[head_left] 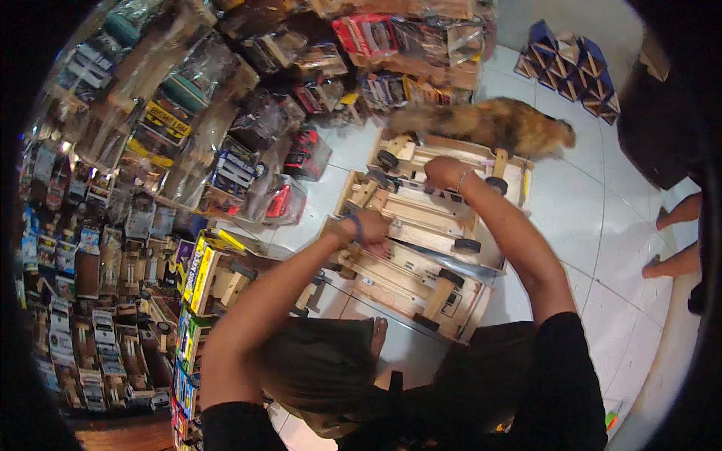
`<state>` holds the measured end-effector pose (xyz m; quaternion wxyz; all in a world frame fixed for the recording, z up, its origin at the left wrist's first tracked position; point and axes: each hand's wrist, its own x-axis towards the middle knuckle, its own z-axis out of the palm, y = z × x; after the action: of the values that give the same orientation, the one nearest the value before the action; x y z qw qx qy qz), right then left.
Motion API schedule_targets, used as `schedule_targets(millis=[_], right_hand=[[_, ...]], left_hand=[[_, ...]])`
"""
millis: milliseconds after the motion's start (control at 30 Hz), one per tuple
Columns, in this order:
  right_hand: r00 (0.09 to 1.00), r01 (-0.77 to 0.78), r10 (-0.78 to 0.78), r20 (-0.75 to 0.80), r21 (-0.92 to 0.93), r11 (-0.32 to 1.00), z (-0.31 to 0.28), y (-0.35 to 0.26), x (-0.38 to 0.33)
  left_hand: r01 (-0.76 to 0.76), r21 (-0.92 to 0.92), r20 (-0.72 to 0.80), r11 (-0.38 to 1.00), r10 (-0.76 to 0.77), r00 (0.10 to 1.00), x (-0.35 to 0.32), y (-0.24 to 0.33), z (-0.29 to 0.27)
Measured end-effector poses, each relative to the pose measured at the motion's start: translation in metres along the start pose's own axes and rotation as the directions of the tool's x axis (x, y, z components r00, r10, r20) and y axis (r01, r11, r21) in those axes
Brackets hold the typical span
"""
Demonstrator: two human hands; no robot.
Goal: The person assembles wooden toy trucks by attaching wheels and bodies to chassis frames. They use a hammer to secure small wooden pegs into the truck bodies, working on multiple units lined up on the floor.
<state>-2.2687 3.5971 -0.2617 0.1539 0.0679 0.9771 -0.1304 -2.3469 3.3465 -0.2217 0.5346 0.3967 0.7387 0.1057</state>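
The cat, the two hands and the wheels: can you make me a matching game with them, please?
Things:
1. Cat
2. Left hand
3. Right hand
4. Wheels

Clues:
A. Has a silvery chain at its wrist
B. Black, on the wooden toys
C. Orange-brown and black, just beyond the wooden toys
D. Has a dark blue band at its wrist

Right pairs: 1-C, 2-D, 3-A, 4-B
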Motion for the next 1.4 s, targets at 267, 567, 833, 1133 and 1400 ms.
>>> schedule_targets(millis=[267,567,833,1133,1400], right_hand=[[0.958,-0.026,0.031,-0.286,0.022,0.999,0.050,0.003,-0.006],[0.948,-0.103,0.124,-0.293,0.087,0.991,0.029,0.026,0.018],[0.978,-0.034,0.062,-0.200,0.142,0.989,0.010,0.045,0.016],[0.942,-0.238,0.200,-0.271,-0.114,0.965,0.017,0.030,0.040],[0.916,-0.288,0.258,-0.306,-0.056,0.956,0.040,0.022,0.075]], left_hand=[[0.099,-0.940,-0.066,0.325,-0.462,0.885,0.081,-0.032,0.109],[0.166,-0.966,0.064,0.200,-0.437,0.897,0.113,-0.044,0.122],[0.062,-0.912,-0.126,0.405,-0.421,0.898,0.097,-0.042,0.118],[-0.002,-0.811,-0.340,0.586,-0.467,0.816,0.075,-0.018,0.113],[0.071,-0.663,-0.476,0.745,-0.493,0.728,0.071,-0.014,0.109]])
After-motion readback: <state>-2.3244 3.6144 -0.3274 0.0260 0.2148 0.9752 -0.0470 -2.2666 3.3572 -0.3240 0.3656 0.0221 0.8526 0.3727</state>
